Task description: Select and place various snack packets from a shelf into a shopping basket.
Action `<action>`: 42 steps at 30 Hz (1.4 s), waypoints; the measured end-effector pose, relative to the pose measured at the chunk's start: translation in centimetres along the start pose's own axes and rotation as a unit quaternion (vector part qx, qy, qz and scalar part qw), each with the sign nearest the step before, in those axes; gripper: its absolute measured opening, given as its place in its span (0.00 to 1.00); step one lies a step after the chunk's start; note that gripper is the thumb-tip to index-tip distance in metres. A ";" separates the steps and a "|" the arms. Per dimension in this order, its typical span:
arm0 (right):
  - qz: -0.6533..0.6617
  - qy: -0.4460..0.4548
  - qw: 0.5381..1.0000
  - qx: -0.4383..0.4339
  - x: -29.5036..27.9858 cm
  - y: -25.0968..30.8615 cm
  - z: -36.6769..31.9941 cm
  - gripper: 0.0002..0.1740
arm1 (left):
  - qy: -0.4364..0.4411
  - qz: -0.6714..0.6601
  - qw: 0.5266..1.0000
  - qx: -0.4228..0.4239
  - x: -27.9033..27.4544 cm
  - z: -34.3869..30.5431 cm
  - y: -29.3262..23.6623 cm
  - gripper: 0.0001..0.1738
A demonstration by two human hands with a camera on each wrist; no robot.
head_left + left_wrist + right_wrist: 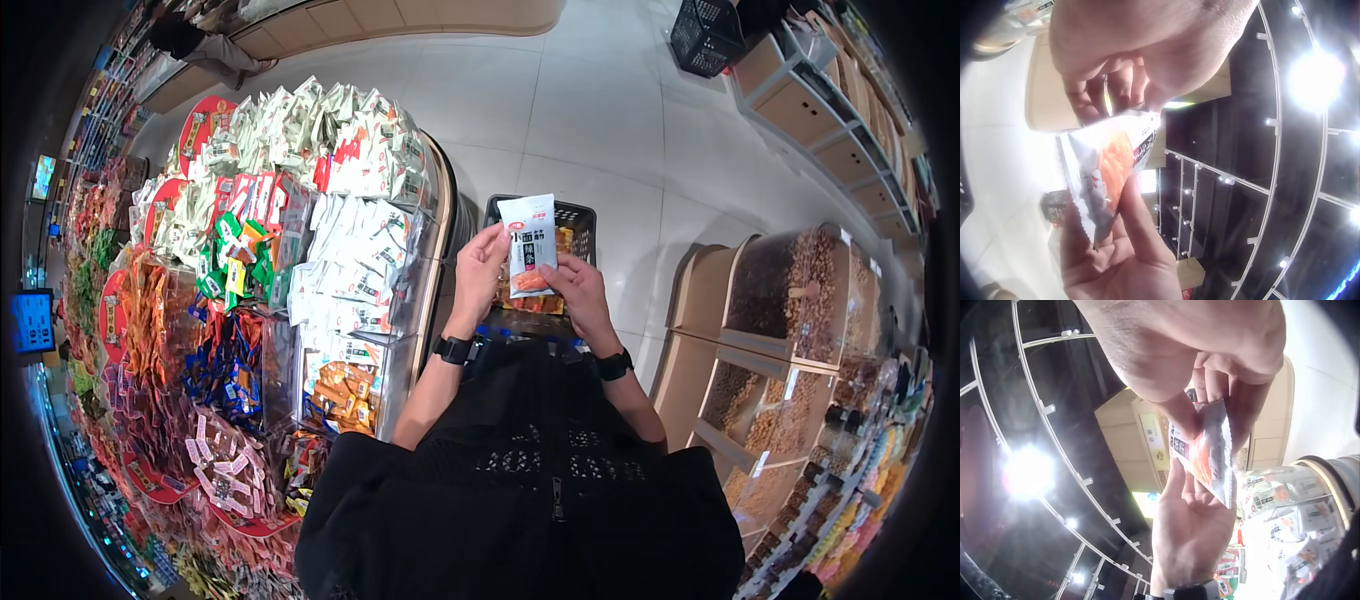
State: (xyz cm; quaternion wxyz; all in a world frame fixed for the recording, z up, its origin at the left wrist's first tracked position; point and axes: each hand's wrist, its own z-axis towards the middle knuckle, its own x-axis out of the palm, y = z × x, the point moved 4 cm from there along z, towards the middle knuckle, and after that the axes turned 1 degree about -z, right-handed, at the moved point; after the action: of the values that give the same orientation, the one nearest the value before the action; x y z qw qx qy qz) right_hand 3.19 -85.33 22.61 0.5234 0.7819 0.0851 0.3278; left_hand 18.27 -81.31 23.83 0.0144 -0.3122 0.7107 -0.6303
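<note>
A white snack packet [531, 245] with dark lettering and an orange food picture is held upright in front of the chest. My left hand [482, 275] pinches its left edge between thumb and fingers. On the lower right, my right hand [580, 296] grips the packet with the thumb across its front. Both wrist views show the packet [1113, 165] between the two hands, its crimped end edge visible. Below the packet in the head view sits a black shopping basket [584, 222] with yellow-brown packages inside, partly hidden by the hands.
Left of me a tiered display holds many white packets [350, 255], green packets [238, 255] and orange-brown packets [348, 392]. Clear bins of nuts [780, 300] stand to the right. Another black basket [706, 40] is on the tiled floor ahead. A person [210, 50] is at the far left.
</note>
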 end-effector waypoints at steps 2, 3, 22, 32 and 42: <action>0.008 -0.012 1.000 -0.008 0.0 0.0 0.0 0.14 | 0.015 0.004 1.000 -0.010 -0.4 0.0 0.5 0.18; 0.016 -0.023 0.999 -0.018 -0.1 0.1 0.1 0.14 | 0.032 0.008 0.999 -0.019 -0.4 0.2 0.8 0.18; 0.007 -0.029 0.999 -0.019 0.0 -0.4 0.3 0.13 | 0.023 0.009 1.000 -0.020 -0.5 -0.6 1.0 0.16; 0.013 0.024 1.000 0.004 0.6 0.2 -0.6 0.16 | -0.019 -0.007 1.000 -0.007 -0.7 -2.8 0.7 0.16; -0.074 0.165 0.982 0.057 1.5 -2.4 -2.7 0.18 | -0.253 0.007 0.964 0.085 -1.9 -13.1 3.3 0.19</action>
State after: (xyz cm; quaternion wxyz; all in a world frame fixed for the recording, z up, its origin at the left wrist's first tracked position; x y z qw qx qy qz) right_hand 3.26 -81.46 21.79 0.4796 0.7373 0.2463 0.4071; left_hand 12.94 -68.77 22.79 0.2245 -0.4540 0.6299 -0.5888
